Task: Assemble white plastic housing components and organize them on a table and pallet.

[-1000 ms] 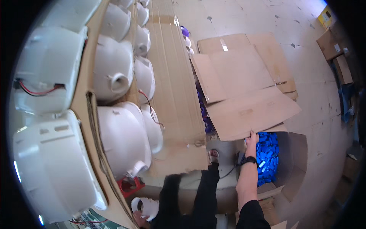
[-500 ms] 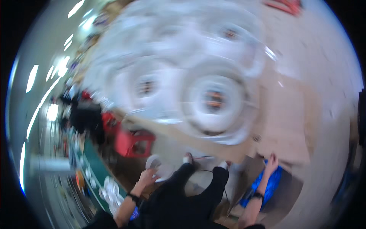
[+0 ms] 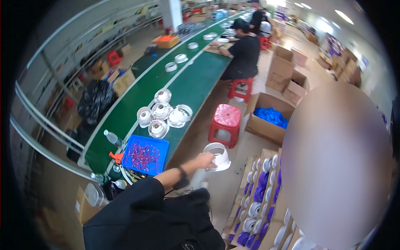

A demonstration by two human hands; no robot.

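My left hand (image 3: pixel 205 161) is closed on the rim of a white round plastic housing (image 3: pixel 218 156), hollow like a short cup with a flared edge. It hangs above the floor, beside the green conveyor table (image 3: pixel 199 89) and near a red plastic stool (image 3: pixel 227 121). Several similar white housings (image 3: pixel 158 128) stand grouped on the table, with round parts inside them. A blue tray (image 3: pixel 157 166) of thin red and purple wires (image 3: pixel 142 156) lies at the table's near end. My right hand does not show; a large blurred oval covers much of the right side.
A carton of blue pieces (image 3: pixel 271 118) stands right of the stools. Cardboard layers of white and purple round parts (image 3: pixel 258 193) rise at lower right. A clear bottle (image 3: pixel 113 138) stands by the tray. A co-worker in black (image 3: pixel 243 56) sits along the table.
The view has swung from bagged white round parts to the green table and tray. My left hand still holds the white housing. My right hand has gone out of the picture.
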